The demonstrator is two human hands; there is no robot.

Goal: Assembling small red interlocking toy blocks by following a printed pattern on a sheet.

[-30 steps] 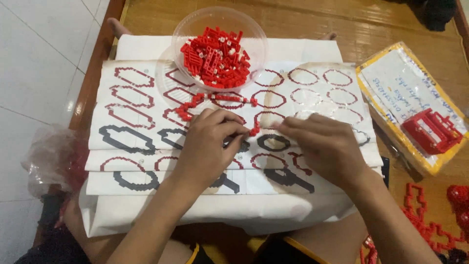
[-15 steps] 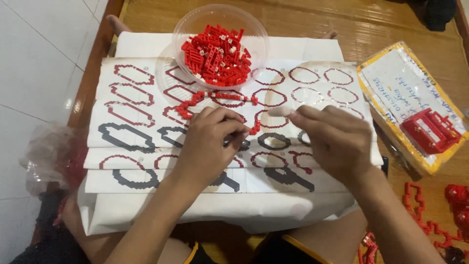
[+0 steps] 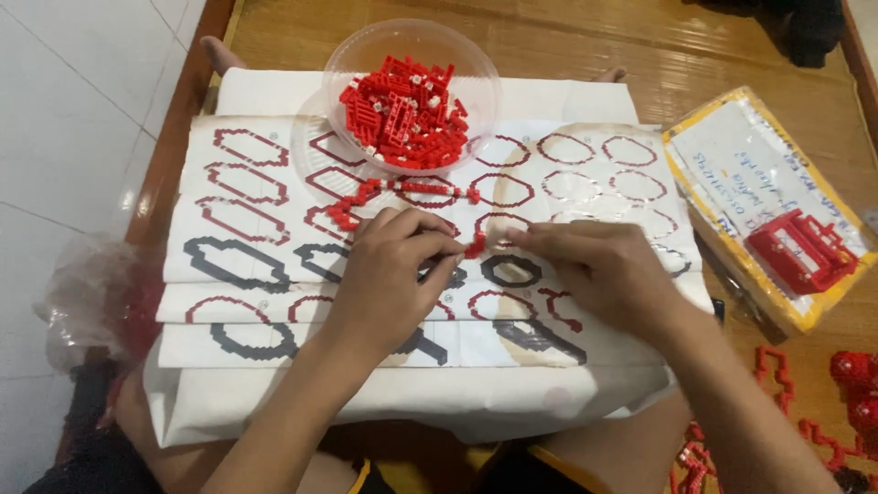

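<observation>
Where both hands meet, tiny red bricks [image 3: 476, 245] cluster.

Below the clear bowl [image 3: 412, 69] of red bricks [image 3: 402, 110], my left hand [image 3: 389, 274] and right hand [image 3: 604, 274] meet over the printed pattern sheet [image 3: 274, 247], my fingertips pinching a small red brick piece [image 3: 476, 245]. Right of the bowl lies a yellow-edged box [image 3: 764, 206].

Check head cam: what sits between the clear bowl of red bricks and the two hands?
In the head view, a partly built chain of red bricks lies on the printed sheet, between the bowl and the left hand and right hand.
</observation>
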